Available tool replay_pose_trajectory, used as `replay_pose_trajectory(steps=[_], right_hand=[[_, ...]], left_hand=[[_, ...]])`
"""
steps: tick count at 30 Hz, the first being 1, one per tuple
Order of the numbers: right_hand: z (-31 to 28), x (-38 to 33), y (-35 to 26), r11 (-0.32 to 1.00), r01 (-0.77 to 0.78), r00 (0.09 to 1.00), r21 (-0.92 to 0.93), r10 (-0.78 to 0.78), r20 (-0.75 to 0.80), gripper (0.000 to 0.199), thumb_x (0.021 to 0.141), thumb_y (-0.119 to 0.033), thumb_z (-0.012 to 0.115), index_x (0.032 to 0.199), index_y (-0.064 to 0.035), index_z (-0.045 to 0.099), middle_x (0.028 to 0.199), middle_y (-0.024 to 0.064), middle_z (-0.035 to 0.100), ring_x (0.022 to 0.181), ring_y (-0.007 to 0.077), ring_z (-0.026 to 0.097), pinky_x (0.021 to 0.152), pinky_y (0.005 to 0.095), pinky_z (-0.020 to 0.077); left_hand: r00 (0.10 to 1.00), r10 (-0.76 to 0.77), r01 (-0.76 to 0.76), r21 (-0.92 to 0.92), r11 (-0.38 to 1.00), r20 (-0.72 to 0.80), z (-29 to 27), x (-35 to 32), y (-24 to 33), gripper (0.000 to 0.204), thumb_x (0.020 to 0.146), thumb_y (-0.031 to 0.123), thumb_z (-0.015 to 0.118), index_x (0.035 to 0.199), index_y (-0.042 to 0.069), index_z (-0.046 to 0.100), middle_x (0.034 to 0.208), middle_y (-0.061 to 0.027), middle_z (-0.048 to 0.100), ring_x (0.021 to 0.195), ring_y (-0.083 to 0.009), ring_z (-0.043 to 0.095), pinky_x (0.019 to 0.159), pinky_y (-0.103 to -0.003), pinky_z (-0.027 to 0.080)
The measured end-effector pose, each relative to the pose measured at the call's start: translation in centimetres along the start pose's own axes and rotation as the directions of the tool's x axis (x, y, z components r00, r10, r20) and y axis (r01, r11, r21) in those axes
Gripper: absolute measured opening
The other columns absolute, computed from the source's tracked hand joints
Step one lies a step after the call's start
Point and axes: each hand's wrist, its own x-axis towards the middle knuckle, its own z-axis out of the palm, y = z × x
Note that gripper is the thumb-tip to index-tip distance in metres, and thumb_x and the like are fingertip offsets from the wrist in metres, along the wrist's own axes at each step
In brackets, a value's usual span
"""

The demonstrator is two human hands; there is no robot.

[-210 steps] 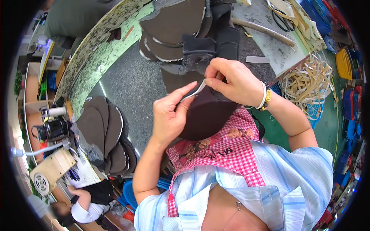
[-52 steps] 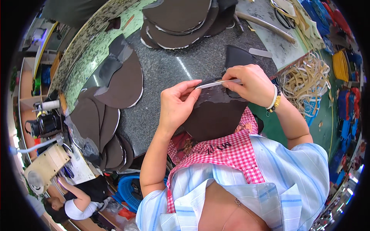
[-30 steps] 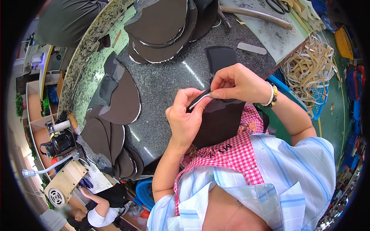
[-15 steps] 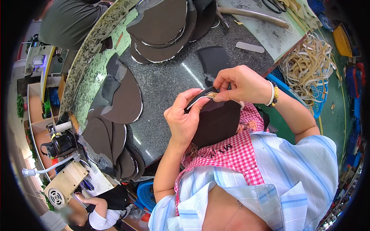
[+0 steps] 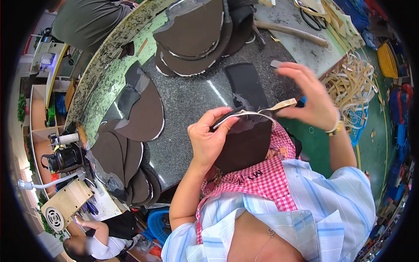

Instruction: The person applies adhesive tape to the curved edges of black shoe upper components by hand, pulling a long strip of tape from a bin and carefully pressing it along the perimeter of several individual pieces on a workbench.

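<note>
My left hand (image 5: 208, 136) pinches the upper edge of a dark brown rounded sheet piece (image 5: 244, 146) between thumb and fingers. The piece hangs in front of my checked apron, with a white line along its edge and grey patches near the top. From that edge a narrow beige strip (image 5: 286, 105) sticks out to the right, its end loose. My right hand (image 5: 312, 98) is open and slightly blurred, fingers spread, off the piece. Its fingertips overlap a flat grey metal blade (image 5: 276, 63) on the bench, mostly hidden; whether they touch cannot be told.
Stacks of brown sheet pieces (image 5: 192, 30) lie on the speckled stone bench (image 5: 187, 105), with more at left (image 5: 146, 105). A black curved piece (image 5: 246, 85) lies ahead. A wooden-handled tool (image 5: 292, 32) and a blue basket of beige strips (image 5: 349, 87) are at right. Other people sit nearby.
My right hand has let go of the strip at the piece's edge and moved up and right, its fingers opening. The beige strip now extends free. My left hand keeps its pinch.
</note>
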Motion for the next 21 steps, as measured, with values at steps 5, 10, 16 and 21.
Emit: replay_pose_trajectory(steps=[5,10,16,21], right_hand=[[3.6,1.6,-1.5,0.947,0.161,0.985,0.279,-0.172,0.013,0.021,0.078,-0.015,0.076,0.094,-0.0037,0.069,0.089,0.0099,0.069,0.082,0.0277,0.067,0.072,0.0349,0.053],[3.8,2.4,-1.4,0.854,-0.314,0.893,0.415,0.117,0.434,0.023,0.086,-0.023,0.07,0.085,-0.0007,0.072,0.064,0.0081,0.067,0.056,0.0214,0.065,0.059,0.0307,0.0506],[4.3,2.1,-2.3,0.827,-0.346,0.873,0.444,0.109,0.476,0.018,0.085,-0.02,0.069,0.082,-0.0024,0.071,0.067,0.0075,0.067,0.057,0.016,0.064,0.058,0.0291,0.0497],[5.6,1.3,-2.2,0.866,-0.135,0.978,0.482,0.037,0.207,0.012,0.084,-0.015,0.069,0.085,-0.0029,0.069,0.072,0.0071,0.065,0.057,0.0149,0.061,0.056,0.0276,0.0476]], left_hand=[[0.992,0.129,-0.127,0.094,0.987,-0.013,-0.2,-0.3,0.2,0.021,0.079,0.002,0.078,0.098,0.0,0.071,0.089,-0.0058,0.074,0.081,-0.0099,0.069,0.073,-0.023,0.053],[0.938,0.345,-0.345,0.143,0.928,0.026,-0.2,-0.5,-0.9,0.018,0.078,-0.002,0.077,0.095,0.003,0.071,0.099,-0.0106,0.073,0.081,-0.0147,0.071,0.073,-0.025,0.056],[0.848,0.518,-0.529,0.151,0.835,0.11,-0.8,0.0,-2.2,0.02,0.072,-0.005,0.078,0.089,0.006,0.074,0.119,-0.0163,0.063,0.089,-0.0214,0.071,0.073,-0.028,0.061],[0.781,0.61,-0.625,0.172,0.761,0.135,-1.0,0.1,-2.4,0.023,0.069,-0.004,0.078,0.089,0.009,0.075,0.116,-0.0144,0.064,0.089,-0.0235,0.071,0.072,-0.029,0.062]])
